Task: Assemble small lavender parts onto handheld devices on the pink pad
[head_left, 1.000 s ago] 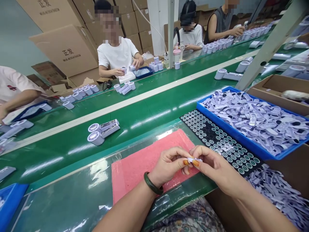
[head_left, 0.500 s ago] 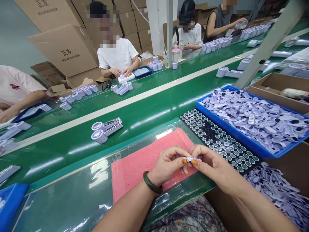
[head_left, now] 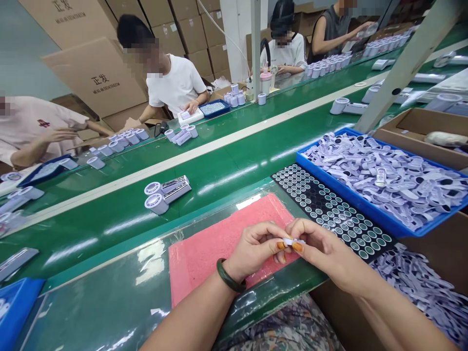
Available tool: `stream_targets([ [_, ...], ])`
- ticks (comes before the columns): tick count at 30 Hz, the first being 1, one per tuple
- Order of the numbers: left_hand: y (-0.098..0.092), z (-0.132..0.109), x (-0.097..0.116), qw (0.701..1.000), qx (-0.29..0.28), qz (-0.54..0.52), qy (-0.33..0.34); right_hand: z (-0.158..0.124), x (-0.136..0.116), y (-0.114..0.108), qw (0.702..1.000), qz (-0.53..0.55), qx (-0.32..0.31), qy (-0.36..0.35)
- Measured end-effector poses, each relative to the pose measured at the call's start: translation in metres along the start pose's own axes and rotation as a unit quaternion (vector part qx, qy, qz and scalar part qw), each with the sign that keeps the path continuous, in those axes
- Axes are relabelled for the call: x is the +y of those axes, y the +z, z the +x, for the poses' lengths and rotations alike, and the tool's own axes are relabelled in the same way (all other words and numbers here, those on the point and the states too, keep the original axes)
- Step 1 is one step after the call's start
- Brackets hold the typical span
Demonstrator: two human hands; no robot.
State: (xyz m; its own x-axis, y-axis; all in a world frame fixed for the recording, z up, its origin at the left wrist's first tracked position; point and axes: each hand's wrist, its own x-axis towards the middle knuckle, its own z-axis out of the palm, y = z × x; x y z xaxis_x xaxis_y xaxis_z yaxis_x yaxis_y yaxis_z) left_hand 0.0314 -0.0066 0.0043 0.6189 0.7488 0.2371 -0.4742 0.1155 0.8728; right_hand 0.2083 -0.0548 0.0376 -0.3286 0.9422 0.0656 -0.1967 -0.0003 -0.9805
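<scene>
Over the right end of a pink mat [head_left: 215, 243], a small pale-lilac plastic piece [head_left: 292, 241] is pinched between both my hands. My left hand [head_left: 258, 246], with a dark green bangle at the wrist, grips its left end. My right hand [head_left: 320, 246] closes on the other end, thumb on top. Fingers cover most of the piece. Right of the mat lies a black sheet of round stickers [head_left: 329, 209], some spots bare. Beside it a blue tray [head_left: 405, 229] is heaped with similar lilac pieces [head_left: 395, 178].
More lilac pieces [head_left: 420, 287] lie in a box below the tray. Two lilac handheld devices [head_left: 166, 195] rest on the green belt [head_left: 234, 151]. A slanted metal post [head_left: 402, 63] rises at right; a blue bin [head_left: 18, 302] stands at left. Co-workers [head_left: 175, 83] sit across.
The two devices on the belt have shifted slightly right. Across the belt, the co-worker in white leans and reaches left, and the one in pink has raised an arm. My hands stay put.
</scene>
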Motion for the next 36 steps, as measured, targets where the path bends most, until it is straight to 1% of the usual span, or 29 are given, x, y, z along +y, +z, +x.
stream_targets([
  [2,0.0,0.0,0.0,1.0,0.0,0.0,-0.004,-0.001,0.0,0.0,1.0,0.003,-0.005,0.004],
  [6,0.001,0.0,0.001,1.0,0.01,0.002,-0.014,-0.001,0.0,-0.001,1.0,-0.008,0.014,0.005],
  [11,0.0,0.0,-0.002,1.0,0.019,-0.022,-0.008,-0.001,-0.002,-0.002,1.0,0.005,-0.011,0.009],
  [14,-0.001,0.001,-0.005,0.997,0.055,-0.056,-0.015,-0.004,0.003,-0.004,1.0,-0.008,0.009,0.007],
  [16,-0.002,0.002,-0.006,0.993,0.083,-0.07,-0.035,-0.006,0.011,-0.005,0.999,-0.015,0.026,0.01],
  [18,-0.002,0.003,-0.005,0.991,0.096,-0.071,-0.054,-0.008,0.019,-0.005,0.999,0.005,0.028,0.022],
  [21,-0.002,0.004,-0.003,0.992,0.092,-0.064,-0.064,-0.007,0.027,-0.002,0.998,0.056,0.025,0.031],
  [25,-0.002,0.004,-0.004,0.991,0.099,-0.06,-0.071,-0.005,0.028,0.0,0.994,0.101,0.026,0.032],
  [32,-0.002,0.003,-0.006,0.992,0.101,-0.049,-0.058,-0.005,0.028,0.002,0.988,0.141,0.031,0.048],
  [36,-0.003,0.002,-0.007,0.993,0.098,-0.046,-0.049,-0.005,0.029,0.004,0.988,0.144,0.035,0.048],
])
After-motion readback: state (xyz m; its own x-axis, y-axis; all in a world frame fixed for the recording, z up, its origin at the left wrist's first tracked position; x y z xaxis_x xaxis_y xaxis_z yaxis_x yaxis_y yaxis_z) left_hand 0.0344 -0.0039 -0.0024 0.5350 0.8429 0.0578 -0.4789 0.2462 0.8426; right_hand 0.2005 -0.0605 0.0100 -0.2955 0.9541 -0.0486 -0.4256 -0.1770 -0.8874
